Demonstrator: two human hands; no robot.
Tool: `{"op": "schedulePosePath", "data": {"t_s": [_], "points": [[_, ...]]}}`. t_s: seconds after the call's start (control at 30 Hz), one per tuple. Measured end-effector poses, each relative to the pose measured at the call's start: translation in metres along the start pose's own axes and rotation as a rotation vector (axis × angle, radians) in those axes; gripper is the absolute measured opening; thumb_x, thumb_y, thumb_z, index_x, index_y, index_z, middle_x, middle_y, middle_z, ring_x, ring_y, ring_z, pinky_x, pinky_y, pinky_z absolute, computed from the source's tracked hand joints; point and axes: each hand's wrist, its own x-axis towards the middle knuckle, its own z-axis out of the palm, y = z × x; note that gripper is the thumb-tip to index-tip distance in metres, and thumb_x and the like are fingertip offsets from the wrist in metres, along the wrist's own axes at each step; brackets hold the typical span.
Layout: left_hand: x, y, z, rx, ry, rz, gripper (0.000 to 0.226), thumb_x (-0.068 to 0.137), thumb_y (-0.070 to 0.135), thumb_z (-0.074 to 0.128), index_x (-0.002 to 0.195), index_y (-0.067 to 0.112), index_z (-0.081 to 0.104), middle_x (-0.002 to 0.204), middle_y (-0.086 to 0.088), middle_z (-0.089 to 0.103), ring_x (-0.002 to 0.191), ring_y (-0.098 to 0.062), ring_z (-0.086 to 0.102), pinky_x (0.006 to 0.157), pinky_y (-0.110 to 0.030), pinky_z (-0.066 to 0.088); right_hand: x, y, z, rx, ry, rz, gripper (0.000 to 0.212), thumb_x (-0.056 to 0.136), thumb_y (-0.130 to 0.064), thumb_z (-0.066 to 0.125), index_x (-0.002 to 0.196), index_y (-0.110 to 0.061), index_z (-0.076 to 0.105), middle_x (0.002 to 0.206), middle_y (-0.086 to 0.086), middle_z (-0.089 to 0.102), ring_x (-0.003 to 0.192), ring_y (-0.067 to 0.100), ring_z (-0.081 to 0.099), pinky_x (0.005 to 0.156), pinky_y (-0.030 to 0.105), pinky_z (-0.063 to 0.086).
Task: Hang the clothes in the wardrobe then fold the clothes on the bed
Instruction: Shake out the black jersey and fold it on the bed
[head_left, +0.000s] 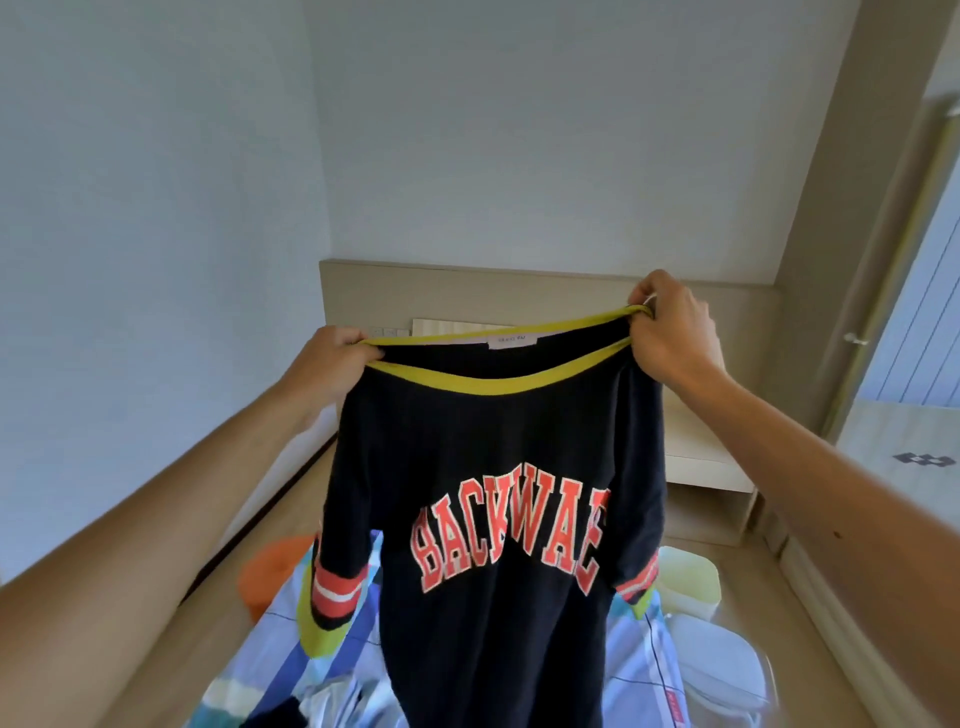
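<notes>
A black T-shirt (493, 467) with a yellow-green collar, red lettering and red, white and green striped sleeve cuffs hangs in the air above the bed. My left hand (332, 358) grips the left end of the collar. My right hand (670, 322) pinches the right end, a little higher, so the neckline is stretched wide between them. The shirt's front faces me and its lower part hides much of the bed. No hanger or wardrobe is in sight.
Below lies the bed with a blue checked sheet (644, 660), an orange garment (270, 571) at its left, pale yellow and white clothes (691, 577) at its right. A beige headboard (467, 291) and bedside shelf (706, 467) stand behind; a door (914, 312) at right.
</notes>
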Motion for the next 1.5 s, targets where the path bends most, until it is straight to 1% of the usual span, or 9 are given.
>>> {"op": "schedulePosePath", "data": {"t_s": [0.3, 0.43, 0.6, 0.8, 1.03, 1.13, 1.27, 1.43, 1.5], "points": [[-0.005, 0.020, 0.000, 0.079, -0.156, 0.248, 0.041, 0.104, 0.029, 0.049, 0.090, -0.008, 0.062, 0.077, -0.009, 0.055, 0.073, -0.020, 0.054, 0.072, -0.033, 0.037, 0.020, 0.023, -0.026, 0.048, -0.386, 0.159, 0.029, 0.083, 0.004, 0.040, 0.070, -0.013, 0.059, 0.068, 0.008, 0.049, 0.072, 0.025, 0.047, 0.061, 0.031, 0.035], [-0.009, 0.024, -0.010, 0.354, -0.190, 0.574, 0.027, 0.090, 0.038, 0.072, 0.078, 0.016, 0.061, 0.065, 0.009, 0.055, 0.058, -0.007, 0.051, 0.056, -0.017, 0.037, 0.010, 0.030, -0.044, 0.322, -0.461, 0.224, 0.018, 0.098, -0.008, 0.047, 0.091, -0.005, 0.064, 0.083, 0.011, 0.060, 0.074, 0.021, 0.059, 0.067, 0.030, 0.050], [0.009, 0.005, -0.013, 0.452, -0.055, 0.654, 0.013, 0.098, 0.020, 0.062, 0.099, 0.013, 0.074, 0.078, 0.000, 0.071, 0.069, -0.012, 0.063, 0.063, -0.037, 0.050, -0.009, 0.037, -0.064, 0.282, -0.876, 0.025, 0.031, 0.090, -0.023, 0.067, 0.115, -0.005, 0.068, 0.110, 0.004, 0.075, 0.101, 0.015, 0.071, 0.092, 0.026, 0.051], [-0.001, -0.039, 0.028, 0.343, 0.028, 0.528, 0.021, 0.105, 0.019, 0.046, 0.101, 0.020, 0.067, 0.085, 0.002, 0.068, 0.074, -0.003, 0.061, 0.067, -0.025, 0.050, -0.038, 0.064, -0.018, -0.319, -0.557, -0.118, 0.012, 0.098, -0.020, 0.059, 0.093, -0.011, 0.066, 0.082, 0.003, 0.065, 0.082, 0.024, 0.062, 0.074, 0.036, 0.048], [-0.055, -0.081, 0.032, 0.657, 0.022, 0.780, 0.036, 0.106, 0.035, 0.036, 0.095, 0.009, 0.059, 0.063, 0.003, 0.056, 0.047, -0.017, 0.050, 0.049, -0.030, 0.040, -0.106, 0.083, -0.008, -0.130, -0.639, -0.036, 0.015, 0.101, -0.017, 0.054, 0.091, -0.011, 0.063, 0.080, 0.000, 0.063, 0.079, 0.022, 0.059, 0.067, 0.022, 0.043], [-0.084, -0.087, 0.015, 0.685, 0.048, 0.880, 0.033, 0.101, 0.028, 0.038, 0.098, 0.004, 0.061, 0.065, -0.007, 0.061, 0.046, -0.029, 0.053, 0.046, -0.033, 0.043, -0.125, 0.086, -0.029, -0.029, -0.825, 0.010, 0.013, 0.101, -0.022, 0.058, 0.092, -0.018, 0.068, 0.082, 0.003, 0.070, 0.081, 0.023, 0.066, 0.078, 0.036, 0.051], [-0.103, -0.076, 0.004, 0.682, 0.024, 1.010, 0.032, 0.099, 0.019, 0.039, 0.094, -0.001, 0.063, 0.064, -0.009, 0.061, 0.042, -0.030, 0.050, 0.044, -0.031, 0.039, -0.132, 0.083, -0.046, 0.076, -0.915, 0.012, 0.013, 0.097, -0.020, 0.059, 0.088, -0.021, 0.068, 0.069, -0.018, 0.067, 0.068, -0.004, 0.062, 0.066, 0.011, 0.044], [-0.071, -0.097, 0.038, 0.684, -0.092, 0.946, 0.037, 0.104, 0.032, 0.036, 0.100, 0.005, 0.059, 0.070, -0.009, 0.063, 0.049, -0.031, 0.053, 0.048, -0.031, 0.039, -0.110, 0.113, 0.016, 0.061, -0.820, 0.073, 0.011, 0.096, -0.017, 0.064, 0.088, -0.018, 0.072, 0.086, 0.014, 0.072, 0.079, 0.022, 0.064, 0.080, 0.040, 0.050], [-0.050, -0.125, 0.058, 0.700, -0.135, 0.871, 0.033, 0.102, 0.030, 0.040, 0.100, 0.004, 0.060, 0.075, -0.009, 0.066, 0.055, -0.033, 0.057, 0.050, -0.033, 0.040, -0.104, 0.136, 0.052, 0.067, -0.819, 0.139, 0.015, 0.095, -0.013, 0.066, 0.083, -0.022, 0.070, 0.075, -0.002, 0.073, 0.074, 0.007, 0.064, 0.076, 0.032, 0.048]]}}
